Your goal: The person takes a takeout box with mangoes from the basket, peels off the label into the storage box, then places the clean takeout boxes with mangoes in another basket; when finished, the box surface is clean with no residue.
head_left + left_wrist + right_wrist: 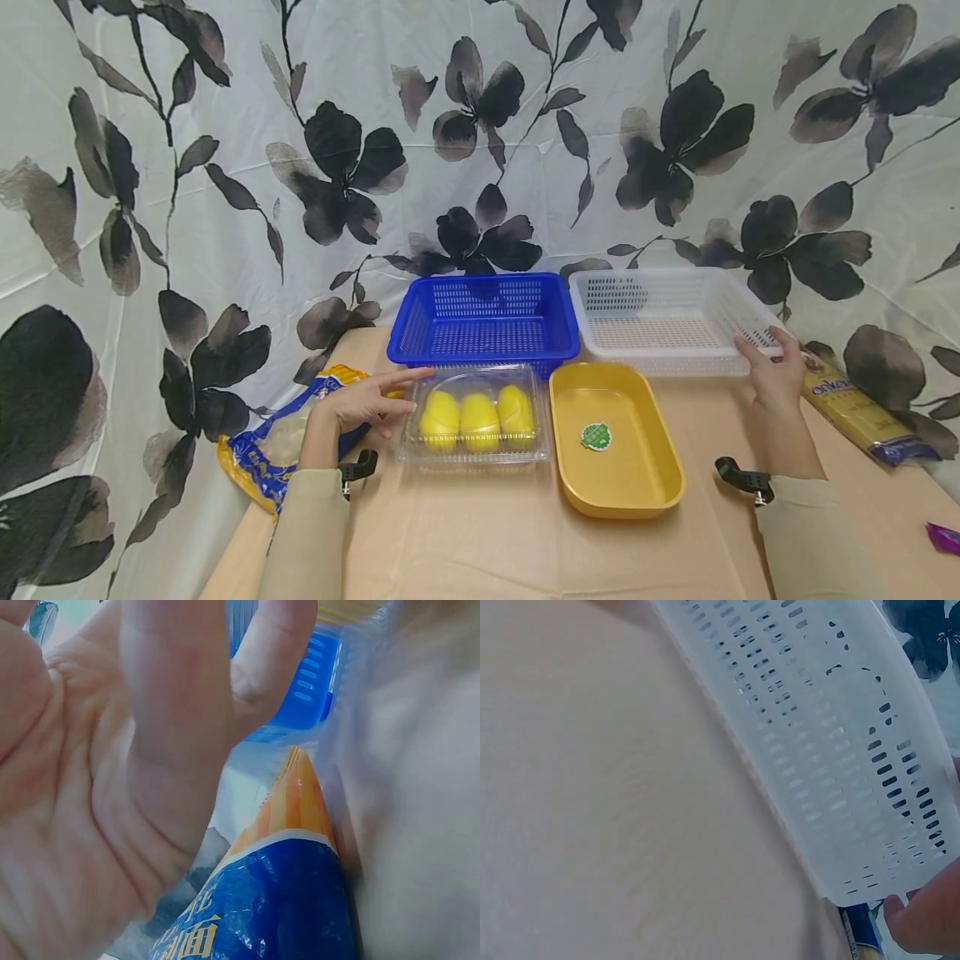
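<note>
My left hand (367,402) has its fingers extended at the left edge of a clear plastic box (474,452). Three yellow oval, lemon-like fruits (480,422) sit inside that box. Behind the box stands a blue perforated basket (483,354). Beneath and beside the left wrist lies a blue and orange plastic bag (289,900) with printed characters. My right hand (777,379) holds the near right corner of a white perforated basket (656,360). In the right wrist view, the thumb (930,915) lies along the basket's outside; the other fingers are mostly hidden.
A yellow tray (615,475) with a green round sticker stands between the clear box and my right arm. A yellow pasta packet (862,408) lies beyond the right hand. Farther right is a purple packet (945,537). A floral cloth (480,192) hangs behind the table.
</note>
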`<state>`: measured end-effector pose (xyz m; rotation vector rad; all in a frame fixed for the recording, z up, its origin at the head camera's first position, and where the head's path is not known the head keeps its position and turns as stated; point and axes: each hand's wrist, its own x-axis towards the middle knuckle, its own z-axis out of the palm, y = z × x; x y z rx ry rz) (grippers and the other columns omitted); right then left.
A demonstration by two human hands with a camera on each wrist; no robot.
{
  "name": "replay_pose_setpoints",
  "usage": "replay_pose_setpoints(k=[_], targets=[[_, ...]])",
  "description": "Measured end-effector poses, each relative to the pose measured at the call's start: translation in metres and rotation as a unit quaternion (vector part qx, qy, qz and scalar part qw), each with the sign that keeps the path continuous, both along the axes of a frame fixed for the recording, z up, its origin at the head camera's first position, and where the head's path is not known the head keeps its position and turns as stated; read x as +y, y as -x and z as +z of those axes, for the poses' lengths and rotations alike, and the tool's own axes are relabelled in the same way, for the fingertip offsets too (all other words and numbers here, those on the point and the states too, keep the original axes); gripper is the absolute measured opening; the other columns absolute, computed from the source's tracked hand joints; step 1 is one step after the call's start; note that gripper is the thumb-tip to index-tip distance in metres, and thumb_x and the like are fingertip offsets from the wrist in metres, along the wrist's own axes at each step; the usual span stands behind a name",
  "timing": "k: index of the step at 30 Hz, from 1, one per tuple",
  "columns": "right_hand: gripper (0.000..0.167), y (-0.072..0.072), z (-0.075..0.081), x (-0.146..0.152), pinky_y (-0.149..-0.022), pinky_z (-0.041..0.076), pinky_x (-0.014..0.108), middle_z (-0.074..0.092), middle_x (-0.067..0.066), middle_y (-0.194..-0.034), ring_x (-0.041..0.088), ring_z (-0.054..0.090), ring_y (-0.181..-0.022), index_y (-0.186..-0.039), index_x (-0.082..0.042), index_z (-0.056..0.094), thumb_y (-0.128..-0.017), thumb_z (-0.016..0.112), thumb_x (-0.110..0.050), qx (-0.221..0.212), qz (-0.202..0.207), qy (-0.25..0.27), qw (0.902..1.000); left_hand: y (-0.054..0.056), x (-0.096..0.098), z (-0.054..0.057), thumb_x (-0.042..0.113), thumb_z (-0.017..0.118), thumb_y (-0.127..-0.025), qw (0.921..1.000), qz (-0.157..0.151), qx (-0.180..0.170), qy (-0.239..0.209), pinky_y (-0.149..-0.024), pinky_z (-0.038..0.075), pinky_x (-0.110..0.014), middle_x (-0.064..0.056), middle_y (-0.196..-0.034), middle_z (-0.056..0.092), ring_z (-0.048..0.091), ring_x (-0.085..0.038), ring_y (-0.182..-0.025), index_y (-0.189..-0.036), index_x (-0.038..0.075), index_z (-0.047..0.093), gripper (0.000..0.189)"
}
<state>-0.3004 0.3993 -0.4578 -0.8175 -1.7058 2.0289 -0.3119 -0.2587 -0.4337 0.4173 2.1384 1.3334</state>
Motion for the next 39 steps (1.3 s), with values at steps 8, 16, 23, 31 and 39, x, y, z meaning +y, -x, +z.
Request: replay_pose_setpoints(k=[8,16,23,31,39], targets=[[0.085,0.0,-0.003,0.001,-0.128,0.024,0.027,0.025,-0.013,-0.17,0.008,0.028,-0.152,-0.16,-0.041,0.035,-0.09,0.083,-0.031,0.02,0.005,0.01,0.9997,0.002,0.006,0.0,0.035,0.075,-0.097,0.9999,-0.004,0.009,0.004,-0.07,0.064,-0.041,-0.02,-0.154,0.031,0.062,-0.03,-0.095,-0.153,0.036,0.047,0.063],[0.087,0.001,-0.005,0.002,-0.127,0.026,0.026,0.028,-0.013,-0.169,0.005,0.034,-0.143,-0.16,-0.041,0.035,-0.089,0.083,-0.033,0.023,0.008,0.011,0.9996,0.002,0.011,-0.001,0.026,0.076,-0.097,0.9997,0.007,-0.003,-0.022,-0.083,0.063,-0.056,-0.021,-0.156,0.026,0.058,-0.041,-0.121,-0.153,0.031,0.046,0.064],[0.087,0.002,-0.007,0.004,-0.122,0.032,0.021,0.033,-0.014,-0.165,0.004,0.036,-0.139,-0.159,-0.041,0.037,-0.087,0.085,-0.033,0.021,0.004,0.009,0.9997,0.002,0.014,0.0,0.024,0.081,-0.091,0.9995,0.019,-0.002,-0.024,-0.07,0.065,-0.044,-0.02,-0.153,0.027,0.065,-0.028,-0.087,-0.151,0.033,0.049,0.068],[0.084,0.001,-0.007,0.004,-0.099,0.039,0.015,0.038,-0.016,-0.155,0.003,0.036,-0.129,-0.158,-0.041,0.039,-0.088,0.084,-0.033,0.019,0.006,0.005,0.9998,0.003,0.005,-0.003,0.022,0.081,-0.09,0.9995,0.011,0.019,-0.025,-0.067,0.06,-0.037,-0.016,-0.159,0.028,0.061,-0.025,-0.09,-0.152,0.034,0.05,0.07],[0.086,0.001,-0.007,0.004,-0.099,0.038,0.014,0.038,-0.016,-0.156,0.003,0.037,-0.133,-0.158,-0.04,0.04,-0.086,0.086,-0.033,0.021,0.002,0.011,0.9997,0.001,-0.007,-0.003,0.016,0.077,-0.093,0.9979,-0.003,0.021,-0.062,-0.061,0.055,-0.031,-0.015,-0.156,0.032,0.058,-0.021,-0.084,-0.154,0.032,0.048,0.069]])
